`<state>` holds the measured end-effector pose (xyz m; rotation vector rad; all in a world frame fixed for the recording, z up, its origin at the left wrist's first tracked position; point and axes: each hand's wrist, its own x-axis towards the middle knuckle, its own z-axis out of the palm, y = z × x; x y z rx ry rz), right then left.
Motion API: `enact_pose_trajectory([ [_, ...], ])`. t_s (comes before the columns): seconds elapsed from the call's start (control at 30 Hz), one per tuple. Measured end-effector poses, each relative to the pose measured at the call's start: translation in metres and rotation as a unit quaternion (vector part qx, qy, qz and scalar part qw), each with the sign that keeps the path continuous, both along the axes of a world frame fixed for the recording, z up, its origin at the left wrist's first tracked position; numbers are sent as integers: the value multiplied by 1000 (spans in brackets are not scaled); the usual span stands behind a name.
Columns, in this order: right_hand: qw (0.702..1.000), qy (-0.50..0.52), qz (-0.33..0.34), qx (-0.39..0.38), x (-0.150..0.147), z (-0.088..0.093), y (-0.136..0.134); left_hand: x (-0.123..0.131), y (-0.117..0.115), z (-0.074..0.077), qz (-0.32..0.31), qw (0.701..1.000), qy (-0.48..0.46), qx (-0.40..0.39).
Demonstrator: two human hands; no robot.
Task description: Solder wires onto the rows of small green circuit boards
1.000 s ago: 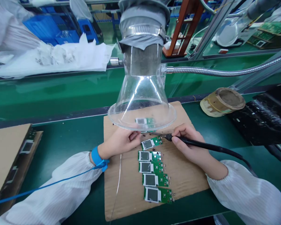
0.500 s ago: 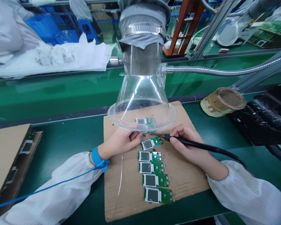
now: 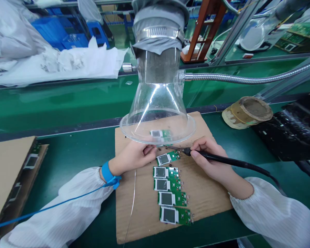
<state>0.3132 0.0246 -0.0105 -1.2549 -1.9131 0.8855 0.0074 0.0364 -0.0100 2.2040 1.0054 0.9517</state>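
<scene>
My left hand (image 3: pixel 137 154) wears a blue wrist strap (image 3: pixel 109 174) and is pinched on a thin solder wire (image 3: pixel 133 196), which trails from under the hand down the cardboard. My right hand (image 3: pixel 209 156) is closed round the black handle of a soldering iron (image 3: pixel 209 155). Its slim metal tip points left, close to my left fingertips, at a circuit board partly hidden under the clear hood. Just below the tip lies a tilted green circuit board (image 3: pixel 167 157) with a small screen. Several similar boards, such as the lowest board (image 3: pixel 176 215), form a column below it.
A clear funnel-shaped fume hood (image 3: pixel 157 113) hangs over the cardboard sheet (image 3: pixel 209 203). A round tan container (image 3: pixel 248 112) stands at right, near a black object (image 3: pixel 289 127). Boards lie between cardboard layers (image 3: pixel 10 172) at left. A flexible metal hose (image 3: pixel 229 80) crosses behind.
My right hand and the soldering iron have shifted slightly right. My left hand and the boards keep nearly the same places; the whole view has moved a little.
</scene>
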Motion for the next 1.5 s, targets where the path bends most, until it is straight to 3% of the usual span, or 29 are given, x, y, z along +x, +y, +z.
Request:
enact_pose_trajectory([
  [0.73, 999, -4, 33, -15, -1, 0, 2, -1, 1, -3, -6, 1000, 5, -3],
  [1.5, 1000, 17, -2, 4, 0, 0, 0, -2, 2, -4, -10, 1000, 10, -6],
])
